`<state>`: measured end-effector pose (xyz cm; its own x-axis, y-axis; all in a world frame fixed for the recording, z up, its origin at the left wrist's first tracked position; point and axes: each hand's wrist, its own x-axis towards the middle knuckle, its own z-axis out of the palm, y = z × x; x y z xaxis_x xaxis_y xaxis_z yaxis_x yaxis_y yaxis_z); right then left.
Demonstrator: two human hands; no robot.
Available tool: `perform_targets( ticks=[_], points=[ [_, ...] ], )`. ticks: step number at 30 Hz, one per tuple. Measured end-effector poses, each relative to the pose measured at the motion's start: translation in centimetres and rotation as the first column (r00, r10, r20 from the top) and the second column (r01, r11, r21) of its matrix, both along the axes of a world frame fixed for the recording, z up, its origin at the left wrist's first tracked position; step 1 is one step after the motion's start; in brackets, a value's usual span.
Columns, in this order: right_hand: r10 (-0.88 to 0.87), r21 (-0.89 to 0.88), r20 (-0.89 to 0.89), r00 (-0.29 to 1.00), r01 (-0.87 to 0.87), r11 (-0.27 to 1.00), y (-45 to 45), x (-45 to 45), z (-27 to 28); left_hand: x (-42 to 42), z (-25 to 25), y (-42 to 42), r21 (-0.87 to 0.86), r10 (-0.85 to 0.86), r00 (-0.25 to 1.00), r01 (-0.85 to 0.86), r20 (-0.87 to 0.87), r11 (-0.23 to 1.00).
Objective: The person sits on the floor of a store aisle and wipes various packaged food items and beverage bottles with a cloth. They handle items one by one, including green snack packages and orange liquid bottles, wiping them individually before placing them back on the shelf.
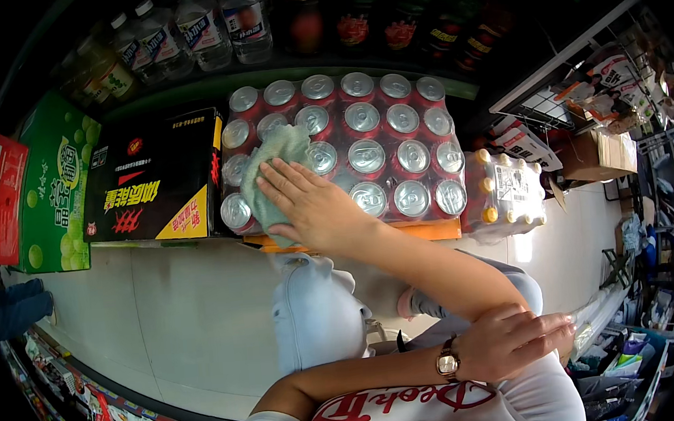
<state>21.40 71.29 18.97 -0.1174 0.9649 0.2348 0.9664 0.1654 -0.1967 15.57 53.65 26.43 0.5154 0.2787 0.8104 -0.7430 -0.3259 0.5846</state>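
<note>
My right hand [303,198] lies flat on a pale green cloth [276,150], pressing it onto a shrink-wrapped pack of red drink cans [365,155]. The cloth covers part of the pack's left side and hides some can tops there. Silver lids with pull tabs show through the clear film. Across my body, my left hand [496,343] rests against my right upper arm near the sleeve, a watch [447,363] on its wrist. Whether its fingers grip the sleeve is unclear.
Left of the cans stand a black carton [153,177], a green carton [56,185] and a red carton [1,201]. Wrapped yellow-capped bottles [507,188] are at right. Bottles [201,31] line the shelf behind. A person's legs [24,306] show at far left.
</note>
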Motion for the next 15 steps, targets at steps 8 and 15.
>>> perform_targets(
  ticks=[8, 15],
  points=[
    [-0.150, -0.071, 0.114, 0.982, 0.158, 0.985, -5.5, 1.3, 1.4, -1.3, 1.1, 1.2, -0.052, 0.118, 0.992, -0.116, 0.050, 0.992],
    [-0.449, -0.131, 0.234, 0.862, 0.486, 0.864, -15.0, 5.9, 2.9, -2.4, 2.0, 2.1, -0.049, 0.128, 0.985, -0.123, 0.113, 0.991]
  ],
)
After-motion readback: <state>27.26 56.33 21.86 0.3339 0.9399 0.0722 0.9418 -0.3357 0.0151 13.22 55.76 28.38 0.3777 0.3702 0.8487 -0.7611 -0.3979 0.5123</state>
